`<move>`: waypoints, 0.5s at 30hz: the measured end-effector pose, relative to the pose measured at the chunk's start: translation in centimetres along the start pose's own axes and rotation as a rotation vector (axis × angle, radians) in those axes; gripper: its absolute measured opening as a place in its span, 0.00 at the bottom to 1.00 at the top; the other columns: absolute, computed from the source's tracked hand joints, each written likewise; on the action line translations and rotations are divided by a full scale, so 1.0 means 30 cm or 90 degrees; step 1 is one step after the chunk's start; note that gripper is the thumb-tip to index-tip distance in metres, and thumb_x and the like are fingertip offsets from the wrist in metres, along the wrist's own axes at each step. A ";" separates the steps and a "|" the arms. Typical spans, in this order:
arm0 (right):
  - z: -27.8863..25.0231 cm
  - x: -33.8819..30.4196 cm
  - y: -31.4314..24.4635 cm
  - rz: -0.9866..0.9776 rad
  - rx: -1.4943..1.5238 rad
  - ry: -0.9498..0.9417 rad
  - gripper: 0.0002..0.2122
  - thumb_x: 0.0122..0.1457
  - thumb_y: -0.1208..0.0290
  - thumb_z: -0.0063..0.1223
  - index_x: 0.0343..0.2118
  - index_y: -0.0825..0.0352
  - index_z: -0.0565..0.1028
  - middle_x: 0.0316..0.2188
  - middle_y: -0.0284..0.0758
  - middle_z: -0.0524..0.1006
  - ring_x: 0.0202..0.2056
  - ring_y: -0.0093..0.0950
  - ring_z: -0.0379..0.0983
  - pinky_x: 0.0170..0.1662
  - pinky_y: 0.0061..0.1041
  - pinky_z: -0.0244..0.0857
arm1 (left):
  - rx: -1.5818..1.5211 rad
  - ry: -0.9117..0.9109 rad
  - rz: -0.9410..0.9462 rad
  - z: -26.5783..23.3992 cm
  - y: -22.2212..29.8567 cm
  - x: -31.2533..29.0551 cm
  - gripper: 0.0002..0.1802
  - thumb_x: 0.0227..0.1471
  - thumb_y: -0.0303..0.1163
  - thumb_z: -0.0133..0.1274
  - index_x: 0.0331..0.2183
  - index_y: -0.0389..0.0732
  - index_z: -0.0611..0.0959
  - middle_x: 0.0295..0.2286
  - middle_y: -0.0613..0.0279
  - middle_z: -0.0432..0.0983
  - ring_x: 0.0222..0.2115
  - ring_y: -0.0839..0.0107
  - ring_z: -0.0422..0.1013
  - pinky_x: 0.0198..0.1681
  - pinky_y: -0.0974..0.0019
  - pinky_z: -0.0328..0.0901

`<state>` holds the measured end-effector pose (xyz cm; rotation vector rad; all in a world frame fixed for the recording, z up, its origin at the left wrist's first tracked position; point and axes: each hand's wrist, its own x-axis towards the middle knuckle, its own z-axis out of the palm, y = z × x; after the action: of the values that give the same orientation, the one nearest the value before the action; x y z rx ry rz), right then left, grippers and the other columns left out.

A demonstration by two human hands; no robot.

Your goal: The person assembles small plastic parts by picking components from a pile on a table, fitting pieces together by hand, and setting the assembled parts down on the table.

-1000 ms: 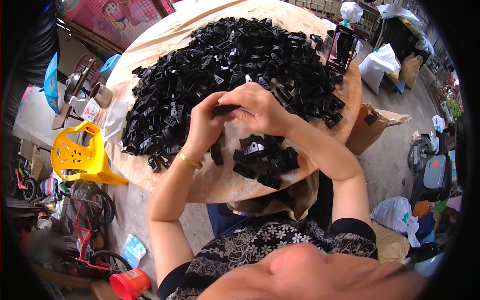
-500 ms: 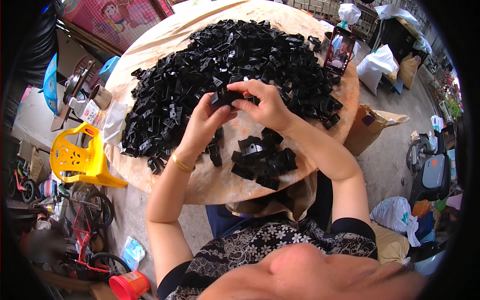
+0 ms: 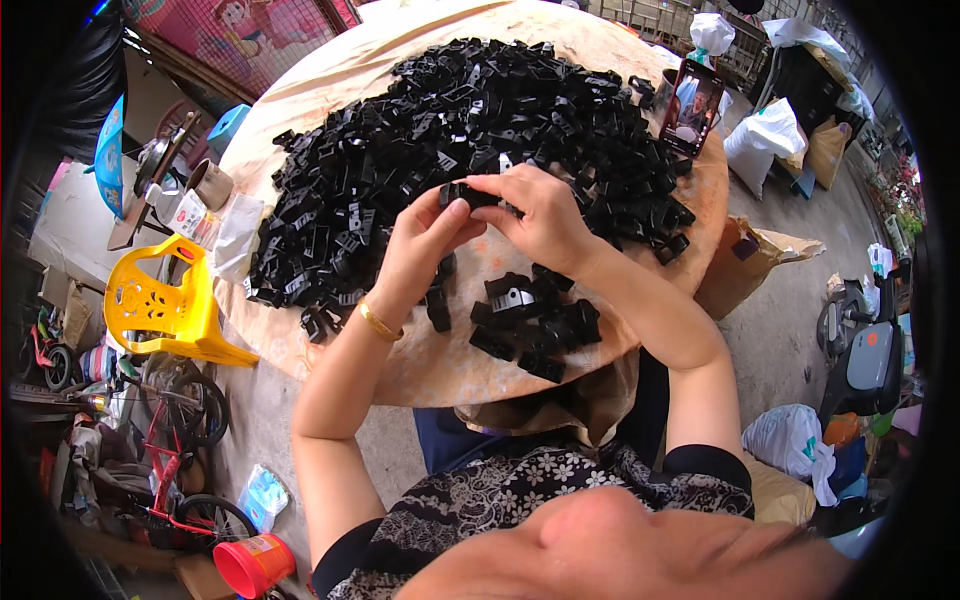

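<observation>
Both hands meet over the table, fingers closed on one small black plastic part (image 3: 458,194). My left hand (image 3: 425,235) grips its left side, thumb on top. My right hand (image 3: 537,215) pinches it from the right with thumb and fingertips. Much of the part is hidden by the fingers. Beyond the hands spreads a large heap of similar black plastic parts (image 3: 350,170). A smaller group of black parts (image 3: 540,325) lies nearer to me, below my right hand.
The round table (image 3: 440,375) has an orange-patterned cloth. A phone (image 3: 691,108) stands upright at its far right, and an open brown paper bag (image 3: 738,268) is beside the right edge. At left are a yellow plastic chair (image 3: 170,310), a bicycle (image 3: 165,450) and a red bucket (image 3: 254,565).
The black part has turned and sits lower between the fingers, with the hands drawn closer around it. The whole view has shifted slightly.
</observation>
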<state>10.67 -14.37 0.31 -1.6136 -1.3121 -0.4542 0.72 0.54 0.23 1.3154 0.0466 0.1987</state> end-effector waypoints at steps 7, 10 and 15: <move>0.032 -0.021 0.007 -0.066 -0.042 -0.037 0.14 0.43 0.66 0.62 0.34 0.64 0.76 0.27 0.34 0.77 0.31 0.33 0.74 0.35 0.30 0.67 | 0.070 0.071 -0.009 0.021 -0.013 -0.010 0.18 0.56 0.34 0.48 0.45 0.33 0.69 0.36 0.59 0.72 0.34 0.76 0.72 0.38 0.71 0.71; -0.002 0.004 0.020 -0.024 0.066 -0.001 0.15 0.45 0.64 0.62 0.33 0.66 0.76 0.28 0.36 0.77 0.30 0.32 0.75 0.34 0.29 0.68 | 0.063 0.062 -0.015 0.017 0.004 -0.010 0.15 0.57 0.33 0.46 0.43 0.34 0.69 0.34 0.59 0.73 0.31 0.75 0.73 0.35 0.71 0.71; -0.103 0.074 0.131 0.200 0.011 0.077 0.11 0.51 0.67 0.57 0.35 0.67 0.76 0.27 0.39 0.78 0.28 0.30 0.76 0.32 0.24 0.69 | 0.366 0.012 0.105 0.049 -0.007 -0.023 0.11 0.54 0.29 0.50 0.40 0.36 0.73 0.30 0.56 0.76 0.25 0.71 0.75 0.27 0.72 0.69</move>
<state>15.83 -15.60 1.70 -1.7124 -0.9489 -0.3405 0.29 -1.04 0.35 1.8934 0.0110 0.3546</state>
